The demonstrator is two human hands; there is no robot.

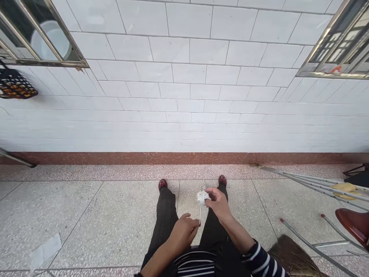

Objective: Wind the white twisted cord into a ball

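The fingers of the right hand [218,204] pinch the right edge of a white bundle [202,197], thumb on the near side and fingertips on the far side. The bundle is small, rounded and loosely gathered, with uneven, looped-looking edges; its material is too small to make out. On its far side a thin, pale, twisted-looking length [203,186] shows against the floor. From its near side a narrow white strand [201,212] runs straight to the fingers of the left hand [184,231], which are curled and pinched on its near end. The bundle is thus far and slightly right of the left fingers, held up between dark trouser legs [165,207]. Beyond are dark red shoes [163,184], the speckled floor [121,219] and a white tiled wall [184,71].
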